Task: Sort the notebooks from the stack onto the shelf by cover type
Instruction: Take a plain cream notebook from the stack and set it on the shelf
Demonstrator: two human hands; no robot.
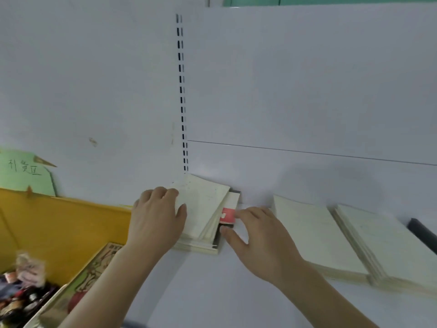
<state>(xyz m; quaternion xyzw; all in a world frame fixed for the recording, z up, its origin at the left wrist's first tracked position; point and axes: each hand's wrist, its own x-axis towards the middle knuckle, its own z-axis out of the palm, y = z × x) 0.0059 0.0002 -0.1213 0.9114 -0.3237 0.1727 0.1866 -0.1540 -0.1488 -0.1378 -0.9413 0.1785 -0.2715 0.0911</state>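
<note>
A stack of cream-covered notebooks [205, 204] lies on the white shelf [224, 280] against the back panel. My left hand [156, 218] grips the left edge of the upper notebooks and tilts them up. Under them shows a dark notebook with a red label [227, 215]. My right hand [257, 240] pinches that dark notebook at its right edge, thumb below and fingers at the red label. Two further piles of cream notebooks lie to the right, one [314, 235] beside the other [387, 247].
A yellow bin [59, 223] with small packaged items and a flat printed box stands at the left, with a green paper sign [26, 171] behind it. A dark object [423, 230] lies at the far right edge. A slotted upright [182, 95] runs up the back panel.
</note>
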